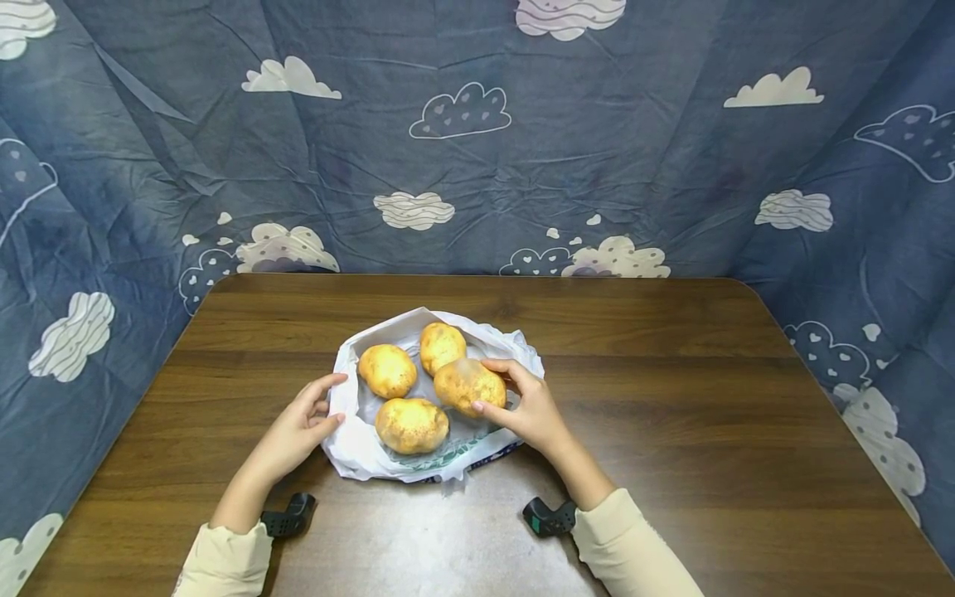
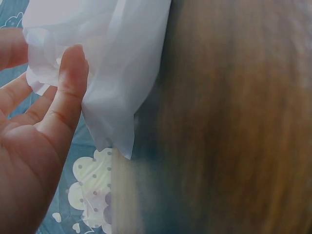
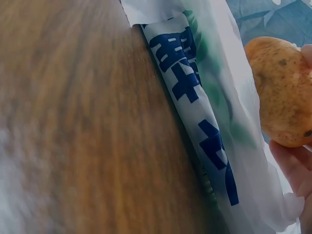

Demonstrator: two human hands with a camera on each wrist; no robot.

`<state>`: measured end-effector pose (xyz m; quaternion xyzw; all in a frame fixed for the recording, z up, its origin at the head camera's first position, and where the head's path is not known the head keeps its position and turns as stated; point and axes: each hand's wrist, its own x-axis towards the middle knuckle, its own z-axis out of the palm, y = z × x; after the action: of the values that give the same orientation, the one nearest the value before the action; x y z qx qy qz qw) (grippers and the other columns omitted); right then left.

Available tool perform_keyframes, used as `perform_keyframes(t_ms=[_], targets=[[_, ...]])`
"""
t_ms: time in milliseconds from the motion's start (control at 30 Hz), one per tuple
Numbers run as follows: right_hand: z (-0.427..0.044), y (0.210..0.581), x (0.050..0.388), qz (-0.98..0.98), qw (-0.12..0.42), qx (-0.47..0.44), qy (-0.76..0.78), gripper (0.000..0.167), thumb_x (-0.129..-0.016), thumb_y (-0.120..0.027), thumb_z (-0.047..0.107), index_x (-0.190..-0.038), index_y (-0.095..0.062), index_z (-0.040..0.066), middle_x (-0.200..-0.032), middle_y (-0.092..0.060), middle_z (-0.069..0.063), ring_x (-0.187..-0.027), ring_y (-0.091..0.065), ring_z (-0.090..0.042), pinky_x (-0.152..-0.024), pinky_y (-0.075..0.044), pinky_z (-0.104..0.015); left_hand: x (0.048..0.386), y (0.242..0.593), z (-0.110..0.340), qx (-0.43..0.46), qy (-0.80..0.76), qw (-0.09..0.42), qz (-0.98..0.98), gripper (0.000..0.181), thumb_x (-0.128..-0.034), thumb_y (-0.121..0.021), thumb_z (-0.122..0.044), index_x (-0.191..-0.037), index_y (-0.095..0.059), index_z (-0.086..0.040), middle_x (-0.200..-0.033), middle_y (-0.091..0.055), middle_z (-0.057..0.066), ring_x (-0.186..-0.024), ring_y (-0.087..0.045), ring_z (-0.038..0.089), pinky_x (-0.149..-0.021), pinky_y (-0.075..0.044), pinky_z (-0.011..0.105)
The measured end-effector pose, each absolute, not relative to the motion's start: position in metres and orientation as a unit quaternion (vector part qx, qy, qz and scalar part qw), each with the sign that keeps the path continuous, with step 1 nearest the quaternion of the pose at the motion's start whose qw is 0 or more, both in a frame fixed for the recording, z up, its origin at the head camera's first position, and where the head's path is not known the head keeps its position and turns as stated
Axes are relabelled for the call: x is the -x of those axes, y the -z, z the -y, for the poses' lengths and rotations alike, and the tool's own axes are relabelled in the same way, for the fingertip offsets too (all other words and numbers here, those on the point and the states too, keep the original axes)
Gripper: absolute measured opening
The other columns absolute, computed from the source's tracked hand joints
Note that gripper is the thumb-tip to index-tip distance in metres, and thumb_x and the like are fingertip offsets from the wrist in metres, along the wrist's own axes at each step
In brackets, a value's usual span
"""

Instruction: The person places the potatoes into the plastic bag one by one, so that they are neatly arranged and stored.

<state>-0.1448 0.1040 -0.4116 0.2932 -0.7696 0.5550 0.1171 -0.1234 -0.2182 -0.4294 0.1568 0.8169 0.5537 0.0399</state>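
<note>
A white plastic bag [image 1: 351,448] lies spread open on the table with several potatoes inside. Among them are one at the left [image 1: 387,371], one at the back [image 1: 442,347] and one in front [image 1: 412,425]. My right hand [image 1: 531,410] grips a further potato [image 1: 470,386] from its right side, thumb in front and fingers behind; in the right wrist view this potato [image 3: 280,92] shows beyond the bag's rim. At the bag's left side, my left hand [image 1: 298,427] holds the edge with thumb and fingers; the left wrist view shows its thumb against the white plastic [image 2: 117,63].
The bag stands on a brown wooden table [image 1: 671,398]. Behind it hangs a blue cloth [image 1: 462,182] with cloud prints. Black wrist devices [image 1: 291,516] sit by both sleeves. Blue and green print [image 3: 185,87] marks the bag's near side.
</note>
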Motion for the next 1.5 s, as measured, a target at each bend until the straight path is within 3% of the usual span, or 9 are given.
perform_keyframes(t_ms=[133, 567, 933, 1300, 1500], targets=[[-0.104, 0.413, 0.144, 0.772, 0.105, -0.287, -0.557, 0.047, -0.067, -0.074, -0.005, -0.109, -0.053, -0.012, -0.109, -0.057, -0.023, -0.095, -0.055, -0.031, -0.082, -0.045, -0.042, 0.124, 0.430, 0.218, -0.157, -0.554, 0.040, -0.817, 0.051, -0.0855, -0.055, 0.004, -0.132, -0.035, 0.000, -0.127, -0.032, 0.021, -0.089, -0.050, 0.026, -0.064, -0.048, 0.025], [-0.103, 0.420, 0.145, 0.805, 0.090, -0.275, -0.518, 0.046, -0.068, -0.075, -0.001, -0.107, -0.053, -0.010, -0.109, -0.057, -0.022, -0.097, -0.055, -0.032, -0.082, -0.046, -0.038, 0.123, 0.432, 0.220, -0.160, -0.547, 0.034, -0.821, 0.051, -0.0853, -0.055, 0.005, -0.132, -0.034, 0.001, -0.126, -0.033, 0.022, -0.087, -0.050, 0.025, -0.062, -0.047, 0.025], [-0.109, 0.454, 0.160, 0.832, 0.094, -0.278, -0.471, 0.049, -0.070, -0.077, 0.019, -0.111, -0.055, 0.003, -0.111, -0.058, -0.007, -0.100, -0.055, -0.018, -0.084, -0.045, -0.029, 0.124, 0.434, 0.220, -0.157, -0.544, 0.032, -0.824, 0.049, -0.0852, -0.054, 0.004, -0.131, -0.037, -0.001, -0.123, -0.034, 0.019, -0.086, -0.050, 0.020, -0.064, -0.048, 0.024], [-0.110, 0.455, 0.161, 0.856, 0.097, -0.289, -0.418, 0.052, -0.071, -0.076, 0.027, -0.114, -0.053, 0.007, -0.111, -0.057, -0.005, -0.101, -0.053, -0.016, -0.085, -0.043, -0.031, 0.123, 0.435, 0.219, -0.153, -0.557, 0.040, -0.815, 0.052, -0.0846, -0.055, 0.006, -0.132, -0.035, 0.000, -0.123, -0.034, 0.020, -0.086, -0.050, 0.022, -0.062, -0.048, 0.025], [-0.110, 0.452, 0.162, 0.853, 0.120, -0.298, -0.411, 0.047, -0.077, -0.070, 0.025, -0.115, -0.052, 0.006, -0.112, -0.056, -0.005, -0.106, -0.050, -0.016, -0.091, -0.038, -0.032, 0.125, 0.433, 0.219, -0.160, -0.551, 0.032, -0.818, 0.050, -0.0848, -0.055, 0.005, -0.131, -0.036, 0.000, -0.121, -0.035, 0.019, -0.083, -0.050, 0.018, -0.062, -0.047, 0.024]])
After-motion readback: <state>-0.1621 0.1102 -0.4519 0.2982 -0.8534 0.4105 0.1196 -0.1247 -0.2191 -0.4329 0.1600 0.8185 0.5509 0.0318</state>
